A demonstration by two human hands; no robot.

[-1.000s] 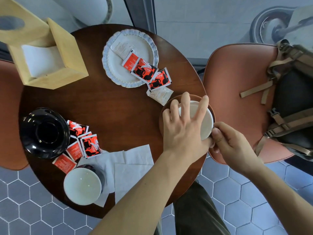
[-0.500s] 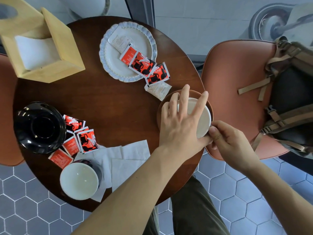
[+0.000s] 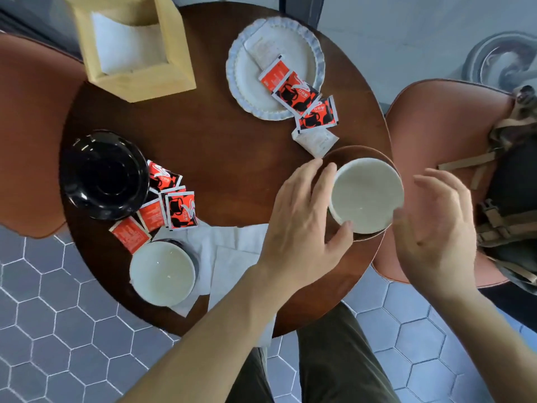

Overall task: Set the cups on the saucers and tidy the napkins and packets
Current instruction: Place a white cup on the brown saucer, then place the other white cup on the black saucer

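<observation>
both hands [image 3: 302,219] beside saucered cup [image 3: 366,196]

Bare wood [image 3: 232,146] mid-table open; packets [image 3: 168,199], napkins [image 3: 232,257] crowd near edge

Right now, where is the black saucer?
In the head view the black saucer sits empty at the round table's left edge, beside a cluster of red sugar packets, up-left of the cup on the napkins.
</observation>
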